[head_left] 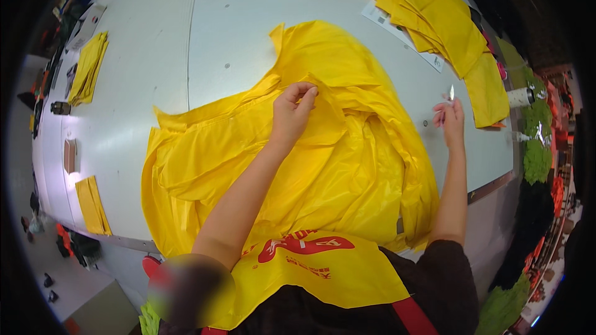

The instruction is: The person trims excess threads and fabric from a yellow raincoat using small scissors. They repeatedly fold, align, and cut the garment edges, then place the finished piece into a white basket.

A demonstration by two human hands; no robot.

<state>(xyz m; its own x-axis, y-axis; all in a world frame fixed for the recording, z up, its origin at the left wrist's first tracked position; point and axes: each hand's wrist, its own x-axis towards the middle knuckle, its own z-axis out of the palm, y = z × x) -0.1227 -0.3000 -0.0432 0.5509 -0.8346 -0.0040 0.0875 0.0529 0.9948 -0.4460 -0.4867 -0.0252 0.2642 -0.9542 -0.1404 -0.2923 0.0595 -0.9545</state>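
Note:
A large yellow garment of thin, slightly shiny cloth lies bunched and folded on the table in front of me. Over its middle, my left hand pinches a raised edge of the cloth between thumb and fingers. Off to the right of the garment, my right hand is raised with its fingers curled round small thread snips. Their bright pointed tip sticks up above the fingers; the rest is mostly hidden.
A stack of yellow cloth pieces lies at the far right, partly over a white printed sheet. Smaller folded yellow pieces lie at the left edge, near a small brown box. A white cylinder is at the right edge.

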